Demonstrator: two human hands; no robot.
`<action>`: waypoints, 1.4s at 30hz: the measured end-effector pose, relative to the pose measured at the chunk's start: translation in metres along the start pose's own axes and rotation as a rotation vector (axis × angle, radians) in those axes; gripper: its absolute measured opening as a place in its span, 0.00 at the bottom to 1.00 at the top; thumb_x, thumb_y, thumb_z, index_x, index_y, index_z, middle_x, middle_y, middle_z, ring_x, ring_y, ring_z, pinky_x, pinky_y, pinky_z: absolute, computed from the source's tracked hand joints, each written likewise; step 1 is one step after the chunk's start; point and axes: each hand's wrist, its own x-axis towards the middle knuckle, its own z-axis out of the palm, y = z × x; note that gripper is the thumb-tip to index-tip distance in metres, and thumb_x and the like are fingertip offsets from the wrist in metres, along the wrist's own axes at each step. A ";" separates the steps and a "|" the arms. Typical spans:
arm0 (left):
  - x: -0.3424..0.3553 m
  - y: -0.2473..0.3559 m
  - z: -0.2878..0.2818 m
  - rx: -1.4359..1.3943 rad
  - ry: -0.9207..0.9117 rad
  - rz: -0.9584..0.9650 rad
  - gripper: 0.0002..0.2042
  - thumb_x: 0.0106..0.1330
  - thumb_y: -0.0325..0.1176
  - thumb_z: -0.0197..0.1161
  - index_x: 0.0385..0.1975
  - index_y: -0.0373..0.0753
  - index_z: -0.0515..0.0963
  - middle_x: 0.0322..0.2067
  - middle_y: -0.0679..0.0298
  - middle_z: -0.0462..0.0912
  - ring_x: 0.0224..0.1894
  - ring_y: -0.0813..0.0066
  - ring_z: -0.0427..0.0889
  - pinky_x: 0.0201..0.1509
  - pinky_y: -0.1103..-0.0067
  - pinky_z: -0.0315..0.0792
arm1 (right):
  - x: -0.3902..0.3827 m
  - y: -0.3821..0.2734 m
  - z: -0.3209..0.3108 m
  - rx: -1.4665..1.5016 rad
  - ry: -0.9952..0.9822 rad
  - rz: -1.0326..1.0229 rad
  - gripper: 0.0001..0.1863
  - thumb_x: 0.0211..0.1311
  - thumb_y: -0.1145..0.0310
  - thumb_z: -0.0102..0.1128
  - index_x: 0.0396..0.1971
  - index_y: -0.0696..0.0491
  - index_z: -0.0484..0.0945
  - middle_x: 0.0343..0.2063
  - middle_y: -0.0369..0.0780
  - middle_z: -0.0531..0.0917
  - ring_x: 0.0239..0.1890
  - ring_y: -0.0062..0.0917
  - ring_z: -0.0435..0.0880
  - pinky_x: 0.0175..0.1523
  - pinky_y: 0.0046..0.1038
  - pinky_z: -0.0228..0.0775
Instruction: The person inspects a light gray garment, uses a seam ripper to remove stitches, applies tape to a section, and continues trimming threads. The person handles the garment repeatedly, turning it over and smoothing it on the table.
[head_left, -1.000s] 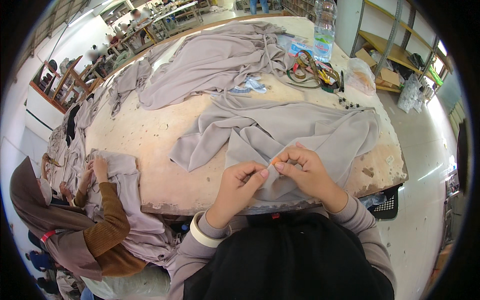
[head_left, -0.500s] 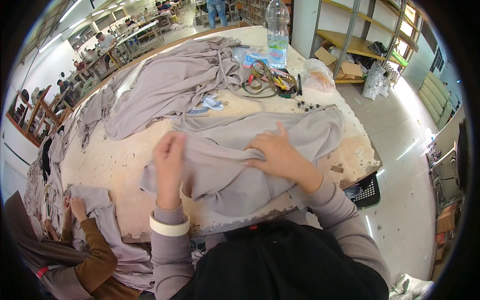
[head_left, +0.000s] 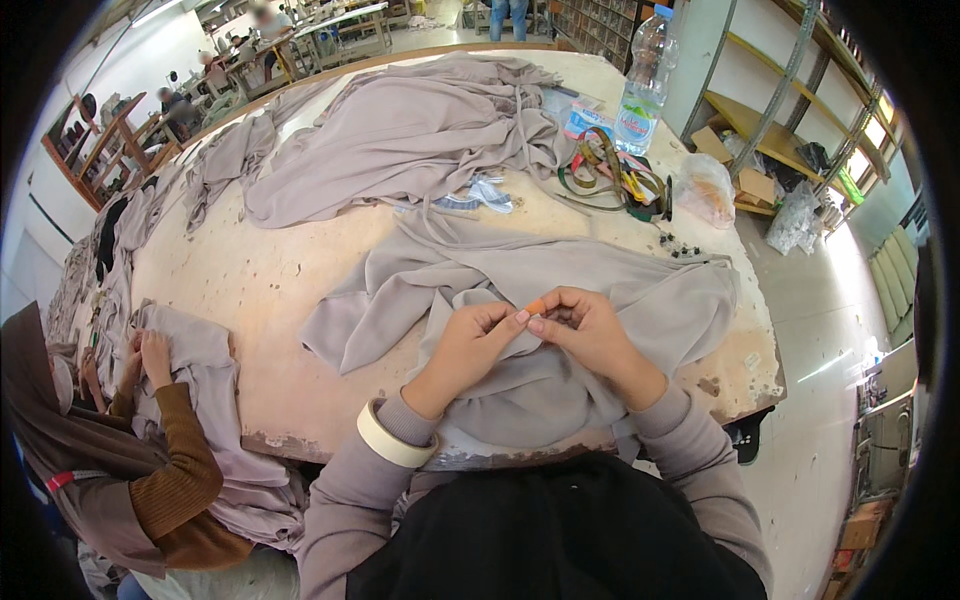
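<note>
A greyish-mauve garment (head_left: 600, 270) lies spread and rumpled on the table in front of me. Over its near part my left hand (head_left: 468, 345) and my right hand (head_left: 590, 335) meet, fingertips pinched together. Between them sits a small orange piece (head_left: 536, 307), too small for me to tell its kind. Whether the fingers also pinch a fold of the cloth beneath is hidden. Around my left wrist hangs a roll of cream tape (head_left: 393, 437).
Beyond lie a heap of matching cloth (head_left: 420, 130), a water bottle (head_left: 645, 85), a coiled tape measure (head_left: 600, 165) and a clear plastic bag (head_left: 705, 188). At the left, a co-worker's hands (head_left: 150, 358) hold similar cloth. Metal shelving (head_left: 775, 120) stands to the right.
My hands were apart over the garment, the left one blurred; now they meet above it with the orange piece between their fingertips. The view has shifted too, and the cloth lies differently.
</note>
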 end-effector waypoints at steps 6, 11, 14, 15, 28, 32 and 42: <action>-0.006 0.003 0.003 -0.018 0.018 0.041 0.14 0.66 0.38 0.55 0.24 0.33 0.76 0.15 0.76 0.65 0.21 0.90 0.59 0.22 0.86 0.55 | -0.003 -0.006 -0.004 0.115 0.027 -0.032 0.14 0.56 0.76 0.59 0.43 0.60 0.75 0.34 0.34 0.79 0.33 0.13 0.76 0.40 0.17 0.70; -0.007 0.011 0.005 -0.037 0.046 0.044 0.14 0.65 0.38 0.56 0.25 0.32 0.76 0.15 0.77 0.65 0.21 0.90 0.60 0.22 0.87 0.55 | -0.003 -0.006 -0.005 0.165 0.032 -0.062 0.19 0.54 0.79 0.59 0.48 0.60 0.72 0.33 0.35 0.79 0.33 0.13 0.76 0.41 0.16 0.70; -0.008 0.015 0.004 0.029 0.031 0.047 0.13 0.65 0.37 0.56 0.25 0.32 0.76 0.15 0.76 0.66 0.20 0.90 0.60 0.22 0.87 0.56 | -0.005 -0.005 -0.004 0.160 0.036 -0.054 0.20 0.53 0.80 0.59 0.49 0.60 0.72 0.32 0.34 0.78 0.32 0.12 0.76 0.41 0.15 0.69; -0.008 0.016 0.004 0.067 0.034 0.035 0.13 0.65 0.37 0.56 0.25 0.32 0.76 0.15 0.76 0.67 0.20 0.90 0.61 0.21 0.87 0.56 | -0.005 -0.004 -0.003 0.164 0.041 -0.073 0.21 0.52 0.80 0.59 0.49 0.60 0.72 0.32 0.34 0.78 0.32 0.11 0.75 0.41 0.15 0.69; -0.013 0.022 0.009 0.097 0.047 0.037 0.12 0.65 0.35 0.57 0.27 0.32 0.78 0.18 0.74 0.72 0.22 0.90 0.64 0.24 0.89 0.58 | -0.009 -0.010 -0.001 0.149 0.053 -0.034 0.28 0.50 0.83 0.56 0.56 0.58 0.66 0.30 0.34 0.77 0.32 0.11 0.74 0.39 0.13 0.68; -0.015 0.022 0.008 0.089 0.030 0.004 0.12 0.65 0.35 0.56 0.27 0.33 0.78 0.18 0.74 0.72 0.22 0.91 0.64 0.24 0.89 0.58 | -0.008 -0.008 0.001 0.110 0.057 -0.053 0.29 0.50 0.82 0.58 0.56 0.58 0.65 0.31 0.34 0.77 0.33 0.11 0.75 0.40 0.13 0.68; -0.013 0.017 0.005 -0.074 0.008 -0.036 0.13 0.67 0.36 0.53 0.28 0.33 0.78 0.20 0.73 0.75 0.23 0.91 0.66 0.26 0.89 0.59 | -0.010 -0.016 -0.002 0.136 0.045 -0.024 0.30 0.52 0.80 0.60 0.57 0.58 0.63 0.28 0.35 0.78 0.31 0.13 0.76 0.40 0.14 0.68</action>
